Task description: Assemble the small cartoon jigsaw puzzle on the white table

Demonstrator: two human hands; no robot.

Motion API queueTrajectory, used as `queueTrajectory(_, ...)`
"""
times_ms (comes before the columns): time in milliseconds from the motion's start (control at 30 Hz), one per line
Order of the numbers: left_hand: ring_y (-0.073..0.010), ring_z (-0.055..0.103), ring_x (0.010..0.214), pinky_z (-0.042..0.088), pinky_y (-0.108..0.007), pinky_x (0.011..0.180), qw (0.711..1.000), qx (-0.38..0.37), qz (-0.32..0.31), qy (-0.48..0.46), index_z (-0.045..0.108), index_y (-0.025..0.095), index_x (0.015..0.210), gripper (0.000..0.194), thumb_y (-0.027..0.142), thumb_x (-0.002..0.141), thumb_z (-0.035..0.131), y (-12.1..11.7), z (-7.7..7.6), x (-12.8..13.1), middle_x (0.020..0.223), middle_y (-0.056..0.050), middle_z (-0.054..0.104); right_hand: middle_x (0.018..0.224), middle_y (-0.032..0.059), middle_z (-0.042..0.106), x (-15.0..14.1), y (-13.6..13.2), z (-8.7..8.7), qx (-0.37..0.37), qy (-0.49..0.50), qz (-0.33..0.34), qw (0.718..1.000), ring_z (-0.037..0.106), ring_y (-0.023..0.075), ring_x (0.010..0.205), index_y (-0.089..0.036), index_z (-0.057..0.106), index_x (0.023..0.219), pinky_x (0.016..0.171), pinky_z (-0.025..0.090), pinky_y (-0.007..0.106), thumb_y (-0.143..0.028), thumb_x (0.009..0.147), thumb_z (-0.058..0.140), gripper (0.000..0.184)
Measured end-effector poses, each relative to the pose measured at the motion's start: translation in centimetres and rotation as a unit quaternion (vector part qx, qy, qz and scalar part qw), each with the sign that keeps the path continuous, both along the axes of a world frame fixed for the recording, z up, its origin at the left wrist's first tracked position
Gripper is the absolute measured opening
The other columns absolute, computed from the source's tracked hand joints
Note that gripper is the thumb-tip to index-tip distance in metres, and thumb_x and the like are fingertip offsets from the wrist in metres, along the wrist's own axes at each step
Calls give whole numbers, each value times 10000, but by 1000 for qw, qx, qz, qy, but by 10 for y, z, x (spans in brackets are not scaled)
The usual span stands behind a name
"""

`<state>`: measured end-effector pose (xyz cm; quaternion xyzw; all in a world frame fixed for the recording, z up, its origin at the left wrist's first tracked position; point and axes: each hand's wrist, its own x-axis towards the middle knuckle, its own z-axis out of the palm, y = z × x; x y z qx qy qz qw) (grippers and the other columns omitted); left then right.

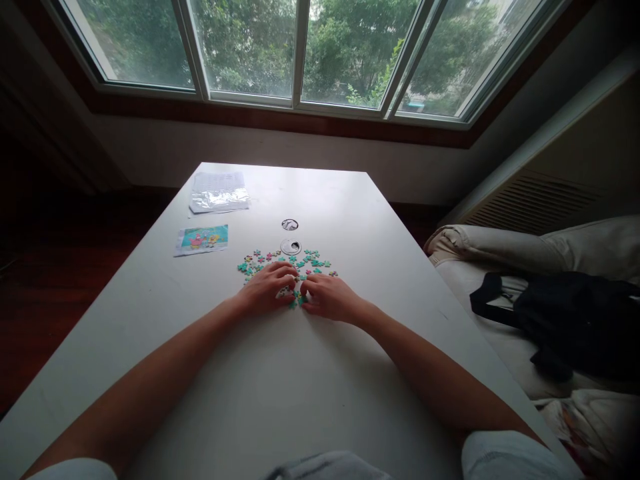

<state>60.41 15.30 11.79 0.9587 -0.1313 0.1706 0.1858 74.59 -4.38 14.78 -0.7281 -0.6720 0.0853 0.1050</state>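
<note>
Many small flower-shaped puzzle pieces (pixel 311 255), mostly green with some pink and yellow, lie loosely spread on the white table (pixel 270 387). My left hand (pixel 270 287) rests over the left part of the spread, its fingers bent down toward the thumb and several pieces showing beneath. Close beside it, my right hand (pixel 327 295) has its fingers curled inward. The two hands' fingertips almost meet at the near edge of the pieces. Whatever lies between the fingertips of either hand is too small and covered to make out.
A colourful picture card (pixel 203 239) and a clear plastic bag with paper (pixel 219 192) lie at the far left. Behind the pieces are two round inserts (pixel 290 225) in the tabletop. Dark clothing (pixel 575 327) lies on a pale sofa (pixel 505 250) at right; a window stands ahead.
</note>
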Motion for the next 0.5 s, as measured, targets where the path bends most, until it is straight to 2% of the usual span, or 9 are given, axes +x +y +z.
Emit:
queueTrajectory(267,-261,513,1310,442,-454,1123,1000,3,-10,-4,665,247,993,102,248,891,665,-4,4,-3,1280,-55,661,960,28,658,19,-2,-5,68,27,-25,997,590,171,866,-227,650,980,735,393,266,-314,850,728,175)
queueTrajectory(500,-261,514,1308,457,-438,1098,1000,-3,-26,4,651,231,960,58,264,917,631,-7,4,-2,1272,-58,666,952,30,657,28,1,-21,115,17,-12,993,588,176,871,-238,675,998,755,410,273,-308,890,702,131)
